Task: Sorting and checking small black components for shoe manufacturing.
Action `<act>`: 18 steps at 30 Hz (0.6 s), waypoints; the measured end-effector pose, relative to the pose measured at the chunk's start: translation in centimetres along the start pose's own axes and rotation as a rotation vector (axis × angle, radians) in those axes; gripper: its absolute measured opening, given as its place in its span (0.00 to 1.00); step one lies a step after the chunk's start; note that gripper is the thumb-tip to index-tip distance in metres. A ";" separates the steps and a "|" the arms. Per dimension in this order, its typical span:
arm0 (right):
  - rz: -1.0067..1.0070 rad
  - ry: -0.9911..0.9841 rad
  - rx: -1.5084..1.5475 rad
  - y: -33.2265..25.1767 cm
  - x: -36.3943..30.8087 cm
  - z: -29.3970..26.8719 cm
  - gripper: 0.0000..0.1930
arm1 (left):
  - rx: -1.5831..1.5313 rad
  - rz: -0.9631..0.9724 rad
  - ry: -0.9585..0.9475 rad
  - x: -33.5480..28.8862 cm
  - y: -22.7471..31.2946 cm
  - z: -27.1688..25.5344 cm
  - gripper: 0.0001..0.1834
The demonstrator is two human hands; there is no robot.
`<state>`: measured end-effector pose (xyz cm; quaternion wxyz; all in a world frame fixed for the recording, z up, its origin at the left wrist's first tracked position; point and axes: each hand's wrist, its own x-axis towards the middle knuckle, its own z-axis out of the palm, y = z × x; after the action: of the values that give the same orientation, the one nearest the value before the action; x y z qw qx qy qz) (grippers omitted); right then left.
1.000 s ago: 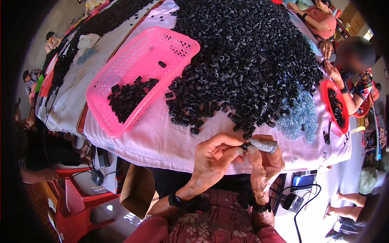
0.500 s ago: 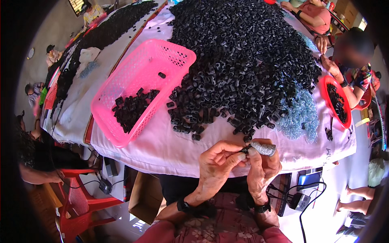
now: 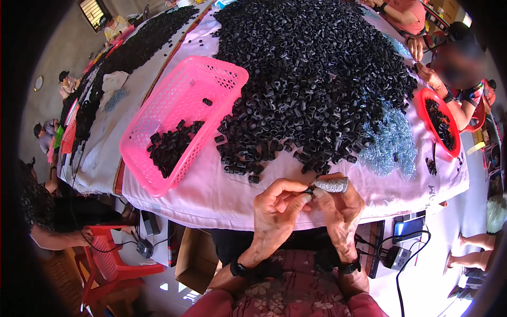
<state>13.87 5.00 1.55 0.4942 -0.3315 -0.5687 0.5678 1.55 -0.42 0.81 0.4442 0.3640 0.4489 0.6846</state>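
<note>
Close to the table [image 3: 211, 195] edge, the left hand [image 3: 277, 208] pinches a black piece [image 3: 308, 190] against the grey tool [image 3: 331, 185] gripped by the right hand [image 3: 340, 208]; steady alignment seems key, heap [image 3: 317, 79] beyond.

we see two bare forearms coming up from the lower edge, with no sleeves reaching the wrists; the left hand [image 3: 277, 208] and the right hand [image 3: 340, 208] wear no gloves and no rings that we can make out. each wrist carries a dark band: a black strap like a watch or bracelet on the left wrist [image 3: 240, 269] and a similar black one on the right wrist [image 3: 348, 268]. lower down we see reddish-pink clothing [image 3: 288, 296] with a pale flower print, over the lap and up to the upper arms at the frame's bottom.
</note>
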 end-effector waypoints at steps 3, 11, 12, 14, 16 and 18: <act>0.007 -0.012 0.023 0.3 -0.1 -0.1 0.09 | -0.037 -0.071 -0.020 0.1 -0.1 -0.4 0.11; 0.001 -0.030 -0.005 -0.2 0.0 0.1 0.11 | -0.083 -0.066 -0.028 0.1 0.2 -0.8 0.12; -0.050 -0.035 -0.075 0.2 -0.1 0.0 0.11 | -0.097 -0.090 -0.010 0.1 0.2 -0.8 0.11; -0.101 -0.040 -0.143 0.3 -0.2 0.0 0.11 | -0.109 -0.114 0.008 0.1 0.2 -0.9 0.10; -0.170 -0.054 -0.261 0.1 -0.3 0.0 0.09 | -0.114 -0.115 0.002 0.1 -0.1 -1.0 0.09; -0.213 -0.070 -0.283 -0.3 0.0 0.2 0.09 | -0.139 -0.101 -0.023 0.2 -0.1 -1.1 0.09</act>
<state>13.76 4.93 1.86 0.4800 -0.3157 -0.6917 0.4375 0.51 -0.51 0.34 0.5076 0.3169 0.4131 0.6865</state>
